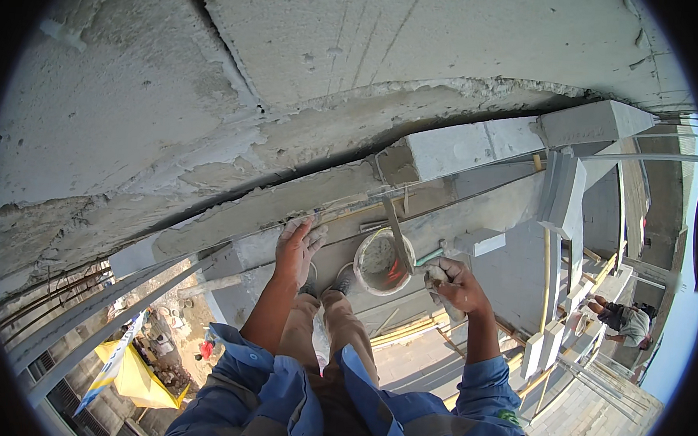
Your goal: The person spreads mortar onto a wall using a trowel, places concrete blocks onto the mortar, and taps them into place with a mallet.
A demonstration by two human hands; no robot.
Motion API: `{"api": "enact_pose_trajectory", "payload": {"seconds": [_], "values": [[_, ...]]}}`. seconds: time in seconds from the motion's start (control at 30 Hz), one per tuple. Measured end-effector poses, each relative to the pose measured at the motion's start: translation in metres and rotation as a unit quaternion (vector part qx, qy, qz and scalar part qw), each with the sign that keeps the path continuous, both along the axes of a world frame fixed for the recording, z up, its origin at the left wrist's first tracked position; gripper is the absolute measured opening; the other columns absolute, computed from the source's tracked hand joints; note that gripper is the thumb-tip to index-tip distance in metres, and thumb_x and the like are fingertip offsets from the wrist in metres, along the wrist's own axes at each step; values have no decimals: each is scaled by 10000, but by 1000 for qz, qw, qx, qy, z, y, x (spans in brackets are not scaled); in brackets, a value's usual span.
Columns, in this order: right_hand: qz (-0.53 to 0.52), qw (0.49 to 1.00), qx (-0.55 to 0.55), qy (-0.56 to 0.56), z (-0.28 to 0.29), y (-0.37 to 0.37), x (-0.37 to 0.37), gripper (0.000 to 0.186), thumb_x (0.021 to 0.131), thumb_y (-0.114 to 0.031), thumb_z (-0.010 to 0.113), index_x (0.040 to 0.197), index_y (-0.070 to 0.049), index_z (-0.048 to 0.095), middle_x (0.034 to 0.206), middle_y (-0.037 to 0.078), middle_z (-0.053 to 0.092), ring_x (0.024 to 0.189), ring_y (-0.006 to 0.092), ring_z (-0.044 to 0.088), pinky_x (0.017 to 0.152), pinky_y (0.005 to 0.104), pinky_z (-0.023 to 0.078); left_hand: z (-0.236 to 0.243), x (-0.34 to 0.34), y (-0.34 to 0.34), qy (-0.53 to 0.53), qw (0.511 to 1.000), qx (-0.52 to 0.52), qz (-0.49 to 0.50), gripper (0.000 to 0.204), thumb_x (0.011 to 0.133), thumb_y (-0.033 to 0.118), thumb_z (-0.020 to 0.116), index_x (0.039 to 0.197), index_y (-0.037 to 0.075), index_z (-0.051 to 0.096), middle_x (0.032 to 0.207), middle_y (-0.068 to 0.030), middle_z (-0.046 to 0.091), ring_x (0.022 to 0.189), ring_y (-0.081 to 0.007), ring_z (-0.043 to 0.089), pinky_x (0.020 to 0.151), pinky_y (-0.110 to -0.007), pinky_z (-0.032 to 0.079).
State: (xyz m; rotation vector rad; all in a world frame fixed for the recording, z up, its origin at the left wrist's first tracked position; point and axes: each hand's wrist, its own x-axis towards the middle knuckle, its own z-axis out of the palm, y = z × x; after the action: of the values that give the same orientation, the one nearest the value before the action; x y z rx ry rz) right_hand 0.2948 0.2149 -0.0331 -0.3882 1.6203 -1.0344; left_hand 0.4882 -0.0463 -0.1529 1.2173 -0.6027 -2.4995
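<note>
My left hand (295,248), its fingertips grey with mortar, is raised with fingers stretched out at the edge of the mortar-smeared ledge (279,211). It seems to touch that edge and holds nothing I can see. My right hand (456,287) is closed round a crumpled, pale grey, cloth-like piece (445,298) that hangs below the fingers. Between my hands stands a round bucket (360,271) with wet grey mortar (380,260) inside. A flat grey strip (397,234) leans across its rim, and a green handle (430,257) sticks out on the right.
A rough concrete wall (214,95) rises in front of me. Pale blocks (453,148) sit along the ledge to the right. My shoes (345,279) stand on a narrow platform. Metal poles (103,316) and a steep drop lie left; another person (632,324) is far right.
</note>
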Motion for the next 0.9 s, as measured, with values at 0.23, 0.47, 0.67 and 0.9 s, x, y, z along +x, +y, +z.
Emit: {"api": "enact_pose_trajectory", "payload": {"seconds": [0.23, 0.47, 0.67, 0.9], "values": [[66, 994, -13, 82, -31, -21, -65, 315, 742, -15, 582, 1052, 12, 627, 907, 24, 641, 792, 104, 559, 723, 253, 465, -20, 9, -1, -51, 995, -36, -74, 476, 884, 319, 642, 1272, 78, 505, 1318, -98, 509, 1237, -273, 471, 1042, -458, 327], [56, 996, 38, 65, -4, 29, -68, 314, 741, -32, 598, 1048, 3, 649, 810, 4, 631, 705, 89, 561, 644, 246, 458, -40, 59, -8, -116, 988, -38, -95, 468, 883, 318, 631, 1263, 78, 503, 1285, -86, 539, 1145, -252, 537, 970, -406, 376], [-17, 1000, -23, 8, -33, 33, -9, 358, 724, -29, 619, 1080, -17, 652, 802, 2, 630, 713, 82, 562, 662, 241, 457, -34, 80, -16, -91, 982, -110, -126, 578, 884, 332, 614, 1368, 82, 421, 1336, -104, 499, 1177, -250, 493, 998, -420, 355], [-22, 995, -35, 92, -127, -12, -27, 317, 738, -82, 634, 1045, -4, 635, 856, 33, 653, 772, 128, 598, 713, 277, 486, 28, 29, -21, 90, 989, -113, -44, 692, 898, 267, 600, 1483, 101, 270, 1370, -153, 445, 1194, -274, 466, 1037, -437, 325]]}}
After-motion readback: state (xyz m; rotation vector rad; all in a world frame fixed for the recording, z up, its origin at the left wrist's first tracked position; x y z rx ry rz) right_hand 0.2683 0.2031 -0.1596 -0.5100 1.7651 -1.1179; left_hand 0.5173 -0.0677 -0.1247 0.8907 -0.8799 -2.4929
